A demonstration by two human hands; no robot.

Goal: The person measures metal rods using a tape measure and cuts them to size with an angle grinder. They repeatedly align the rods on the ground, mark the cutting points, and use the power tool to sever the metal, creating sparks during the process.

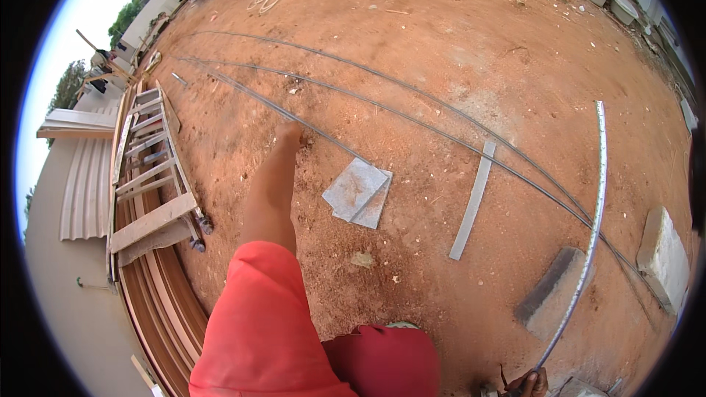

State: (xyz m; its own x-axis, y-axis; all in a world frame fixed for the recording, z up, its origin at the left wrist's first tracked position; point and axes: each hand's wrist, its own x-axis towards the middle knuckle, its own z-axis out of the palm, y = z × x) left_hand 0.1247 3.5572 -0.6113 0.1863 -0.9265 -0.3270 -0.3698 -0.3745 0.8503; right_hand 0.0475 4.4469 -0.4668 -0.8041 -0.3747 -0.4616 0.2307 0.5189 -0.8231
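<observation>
the long, slim, whitish measuring tape arcs over the right side of the reddish-brown soil ground, its far end free; at the lower edge the bare right grip, partly cut off, looks closed round its near end; the bare left grip reaches forward, just beside a thin, straight, grey metal rod, and whether its fingers are spread or pressed together i cannot tell; the step in hand looks like reaching for the rod with the tape drawn out; the next move would seem to call for bringing rod and tape together and steadying both; the rod's near end reaches two overlapping, roughly square grey slabs; farther out lie long, curved grey rods, a flat grey strip and a worn wooden ladder.
</observation>
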